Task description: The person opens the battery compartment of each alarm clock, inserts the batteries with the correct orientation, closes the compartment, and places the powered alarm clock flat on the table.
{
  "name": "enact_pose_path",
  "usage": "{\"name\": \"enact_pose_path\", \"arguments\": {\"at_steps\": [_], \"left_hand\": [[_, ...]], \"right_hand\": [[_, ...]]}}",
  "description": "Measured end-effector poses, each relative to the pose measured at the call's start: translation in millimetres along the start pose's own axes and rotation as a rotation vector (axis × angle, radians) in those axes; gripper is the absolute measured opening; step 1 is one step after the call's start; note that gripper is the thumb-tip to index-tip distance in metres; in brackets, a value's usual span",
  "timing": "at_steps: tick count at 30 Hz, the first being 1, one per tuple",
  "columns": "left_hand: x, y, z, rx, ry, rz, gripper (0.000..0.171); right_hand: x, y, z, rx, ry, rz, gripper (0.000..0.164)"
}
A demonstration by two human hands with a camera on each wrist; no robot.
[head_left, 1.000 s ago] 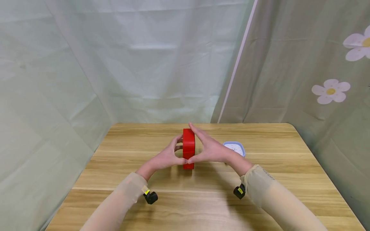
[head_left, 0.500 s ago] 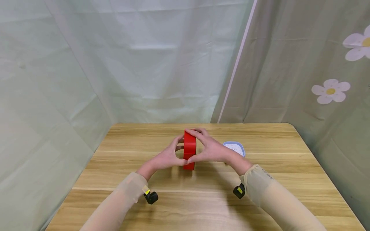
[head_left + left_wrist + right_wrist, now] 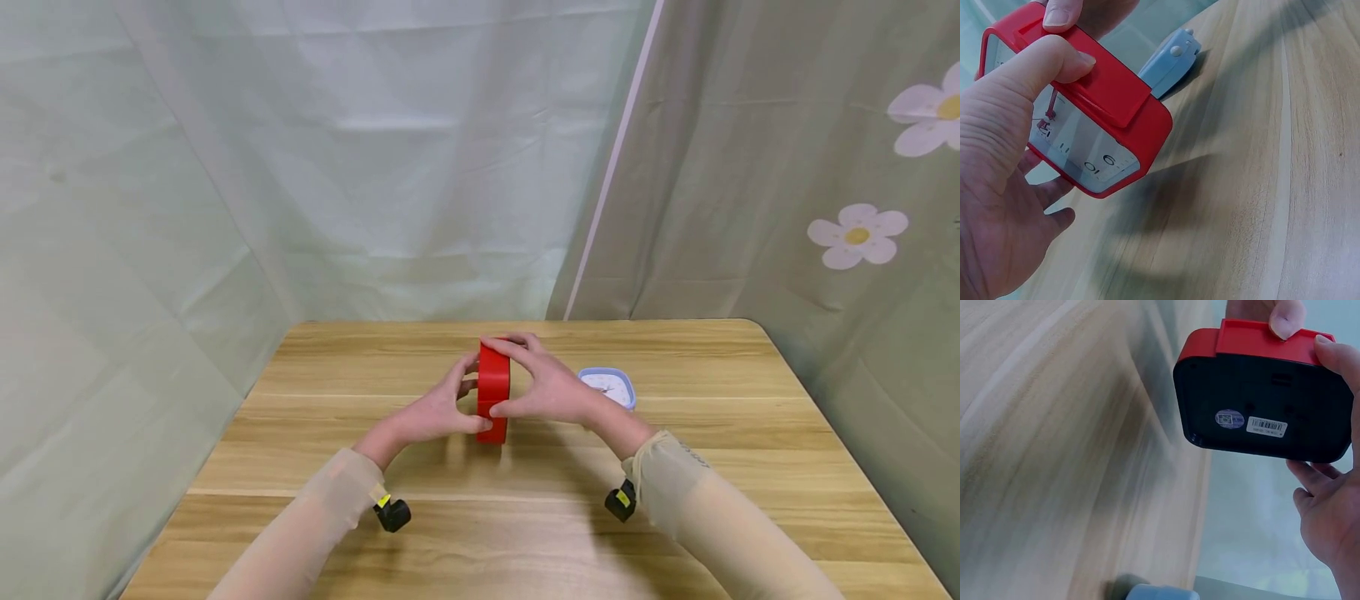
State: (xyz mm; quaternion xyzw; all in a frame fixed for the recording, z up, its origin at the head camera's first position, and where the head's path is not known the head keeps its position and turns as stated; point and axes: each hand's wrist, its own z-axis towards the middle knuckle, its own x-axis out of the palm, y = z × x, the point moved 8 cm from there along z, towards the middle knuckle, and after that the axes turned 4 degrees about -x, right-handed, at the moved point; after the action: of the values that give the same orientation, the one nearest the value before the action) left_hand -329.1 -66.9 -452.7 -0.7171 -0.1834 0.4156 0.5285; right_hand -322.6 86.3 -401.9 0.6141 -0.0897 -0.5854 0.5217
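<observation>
Both hands hold a red desk clock above the table, its narrow red side turned toward the head camera. My left hand grips it from the left; the thumb presses on the red side and the other fingers reach toward the white dial. That dial, with numerals and hands, shows in the left wrist view. From the right, my right hand spans the clock, thumb on the near red side and fingers over the far end. The black back carries a barcode label and a round sticker.
A second clock, blue with a white dial, stands on the wooden table behind the right wrist. Pale curtains hang beyond the table and at its sides.
The right fingers have come down from a raised position onto the far end of the red clock. The clock has shifted slightly right and nearer. The right thumb sits a little higher than before.
</observation>
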Motion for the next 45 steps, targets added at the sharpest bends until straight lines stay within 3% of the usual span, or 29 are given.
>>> {"name": "enact_pose_path", "arguments": {"at_steps": [6,15,23,29,38,45], "left_hand": [[-1.0,2.2,-5.0,-0.011,0.002,0.022,0.124],[-9.9,11.5,-14.6,-0.054,-0.062,-0.001,0.121],[-15.9,14.6,-13.2,-0.07,-0.164,-0.087,0.12],[-14.1,18.8,-8.5,-0.088,-0.206,-0.154,0.121],[-7.1,27.4,-1.8,-0.109,-0.18,-0.323,0.118],[-4.5,24.7,-1.6,-0.117,-0.161,-0.364,0.113]], "right_hand": [[-2,-7,-3,0.054,-0.054,0.006,0.091],[-15,-22,-12,0.139,-0.247,0.122,0.092],[-21,-24,-20,0.086,-0.418,0.331,0.087],[-18,-22,-22,0.05,-0.453,0.393,0.088],[-19,4,-28,0.031,-0.451,0.45,0.088],[-22,16,-32,0.037,-0.449,0.467,0.086]]}}
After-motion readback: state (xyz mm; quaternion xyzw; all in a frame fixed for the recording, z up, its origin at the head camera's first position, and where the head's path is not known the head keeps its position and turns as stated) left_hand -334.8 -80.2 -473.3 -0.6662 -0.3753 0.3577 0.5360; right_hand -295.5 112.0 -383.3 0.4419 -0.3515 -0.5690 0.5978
